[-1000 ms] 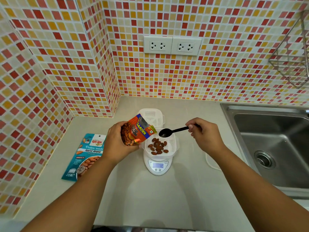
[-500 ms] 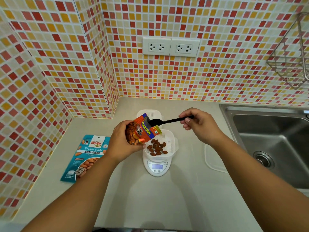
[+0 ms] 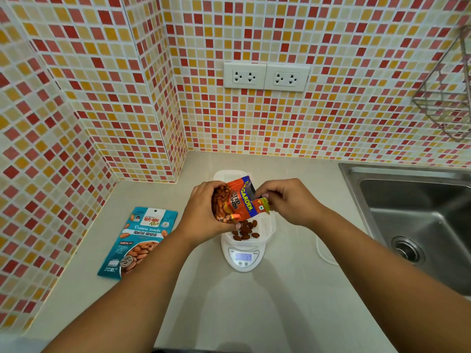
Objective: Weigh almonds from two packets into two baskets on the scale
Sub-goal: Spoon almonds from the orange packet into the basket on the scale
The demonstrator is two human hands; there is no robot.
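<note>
My left hand (image 3: 201,215) grips an open orange almond packet (image 3: 237,202), tilted over the white basket (image 3: 267,225) on the small white scale (image 3: 243,258). Several almonds (image 3: 246,230) lie in that basket. My right hand (image 3: 288,202) is at the packet's mouth with its fingers curled; the black spoon it holds is almost wholly hidden by hand and packet. A second white basket (image 3: 229,175) sits behind the scale, mostly covered by the packet. A teal almond packet (image 3: 139,240) lies flat on the counter to the left.
A steel sink (image 3: 420,220) fills the right side of the counter. A pale round lid (image 3: 326,250) lies between scale and sink. Tiled walls close the back and left. Two sockets (image 3: 266,76) are on the back wall, a wire rack (image 3: 448,98) at upper right.
My right hand has carried the black spoon from over the basket up and left into the packet's mouth. My left hand has tilted the packet a little more upright.
</note>
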